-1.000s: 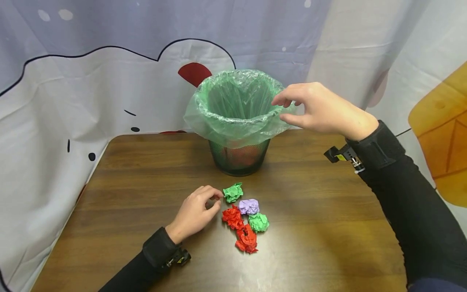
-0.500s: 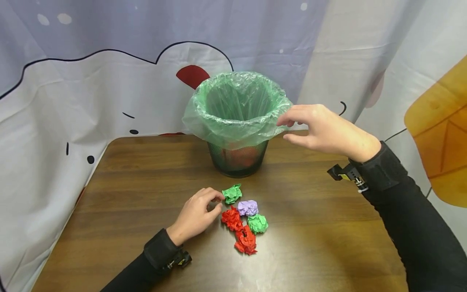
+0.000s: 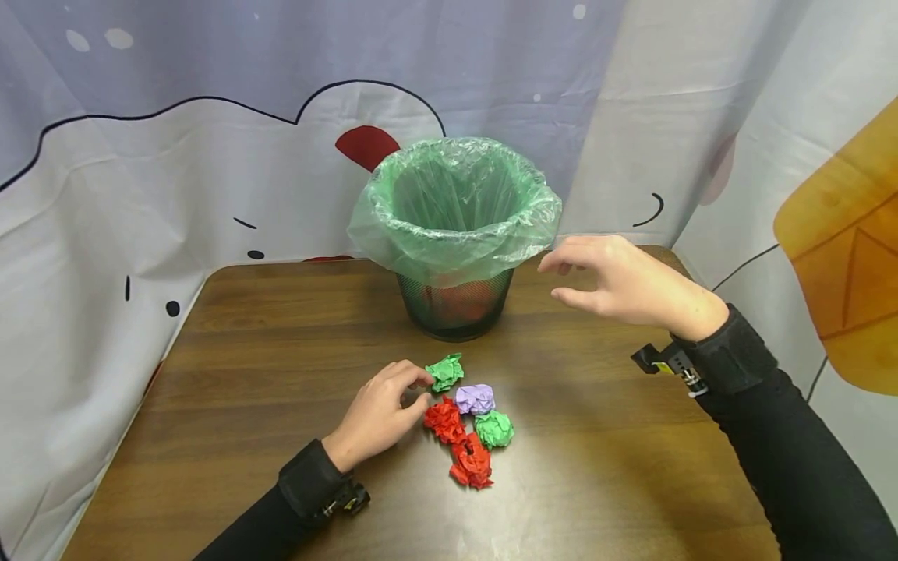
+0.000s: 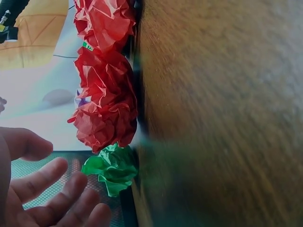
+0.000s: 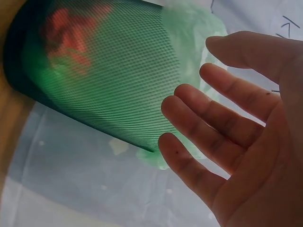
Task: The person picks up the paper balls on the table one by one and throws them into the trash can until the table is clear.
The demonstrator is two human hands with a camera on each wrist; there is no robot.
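Note:
Several crumpled paper balls lie in a cluster on the table: a green paper ball [image 3: 445,372] at the back, a purple one [image 3: 475,399], a second green one [image 3: 494,429], and two red ones [image 3: 445,420] [image 3: 471,461]. My left hand [image 3: 379,409] rests low just left of the cluster, fingers loosely bent, its fingertips close by the back green ball and holding nothing. Beyond the cluster stands a mesh wastebasket [image 3: 456,308] lined with a green plastic bag [image 3: 463,257]. In the air right of the basket is my right hand [image 3: 617,280], fingers relaxed and apart, nothing in it.
Through the mesh in the right wrist view, a red crumpled shape [image 5: 71,35] shows inside the basket. A printed curtain [image 3: 175,179] hangs behind the wooden table [image 3: 281,327], along its back edge and at both sides.
My right hand has come down and slightly toward me, from beside the bag's rim to below it, right of the basket. The left hand and the paper balls stay nearly where they were.

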